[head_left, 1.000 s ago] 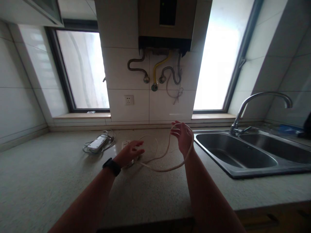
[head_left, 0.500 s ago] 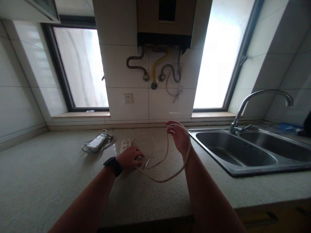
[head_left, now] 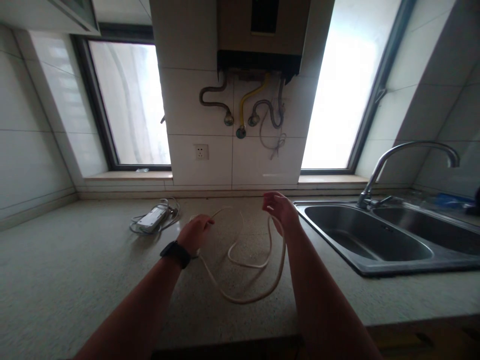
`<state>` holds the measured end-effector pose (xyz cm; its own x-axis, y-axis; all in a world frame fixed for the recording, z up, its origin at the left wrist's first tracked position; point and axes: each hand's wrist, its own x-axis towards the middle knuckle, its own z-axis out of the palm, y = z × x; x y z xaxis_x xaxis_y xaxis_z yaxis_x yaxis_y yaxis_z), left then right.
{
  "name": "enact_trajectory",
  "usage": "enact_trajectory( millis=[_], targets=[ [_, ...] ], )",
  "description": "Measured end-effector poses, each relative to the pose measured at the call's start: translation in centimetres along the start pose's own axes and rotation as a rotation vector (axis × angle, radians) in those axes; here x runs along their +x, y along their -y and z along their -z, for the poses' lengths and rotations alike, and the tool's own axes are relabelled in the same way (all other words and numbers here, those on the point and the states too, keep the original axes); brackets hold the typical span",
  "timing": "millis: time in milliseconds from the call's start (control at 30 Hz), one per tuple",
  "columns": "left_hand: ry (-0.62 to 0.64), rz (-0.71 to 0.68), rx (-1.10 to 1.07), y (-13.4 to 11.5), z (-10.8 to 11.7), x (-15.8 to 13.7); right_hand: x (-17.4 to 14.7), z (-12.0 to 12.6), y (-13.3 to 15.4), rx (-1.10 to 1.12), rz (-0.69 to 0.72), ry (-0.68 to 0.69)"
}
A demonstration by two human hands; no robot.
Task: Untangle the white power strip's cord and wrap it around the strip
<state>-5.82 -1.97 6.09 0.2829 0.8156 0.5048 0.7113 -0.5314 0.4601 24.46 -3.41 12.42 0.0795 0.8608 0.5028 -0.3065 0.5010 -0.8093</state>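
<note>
A loose loop of white cord spans the counter between my hands. My left hand, with a dark watch on its wrist, is closed over the white power strip, which it almost wholly hides. Cord shows beyond its fingertips and again below the hand. My right hand is raised slightly near the sink's left edge, fingers curled, with the cord loop running up into it. How firmly these fingers grip the cord is hard to see. A second, inner bend of the cord lies between the hands.
To the left lies another white power strip wrapped in its grey cord. A double steel sink with a curved tap is set into the counter on the right. A wall socket sits below the water heater.
My left hand has moved up onto the power strip, covering it. The cord loop has slid down and nearer to me, off my right wrist toward the palm. The view has shifted slightly.
</note>
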Motion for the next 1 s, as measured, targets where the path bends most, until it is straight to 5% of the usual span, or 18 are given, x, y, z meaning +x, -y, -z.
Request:
enact_trajectory(
  millis=[133,367,567,800,1000],
  targets=[
    [-0.220,0.029,-0.125,-0.3,0.7,0.4,0.2,0.5,-0.6,-0.192,-0.085,0.058],
    [-0.612,0.016,-1.035,-2.0,2.7,0.7,0.1,2.7,-1.0,-1.164,-0.212,0.258],
    [-0.861,0.201,-1.576,-0.4,4.6,1.5,-0.6,5.0,-1.9,-1.440,-0.383,0.297],
    [-0.829,0.312,-1.897,2.7,7.0,1.2,-1.0,5.8,-2.2,-1.481,-0.523,0.326],
    [-0.702,0.292,-2.052,2.2,7.8,0.4,0.5,5.4,-3.1,-1.349,-0.314,0.141]
  ],
)
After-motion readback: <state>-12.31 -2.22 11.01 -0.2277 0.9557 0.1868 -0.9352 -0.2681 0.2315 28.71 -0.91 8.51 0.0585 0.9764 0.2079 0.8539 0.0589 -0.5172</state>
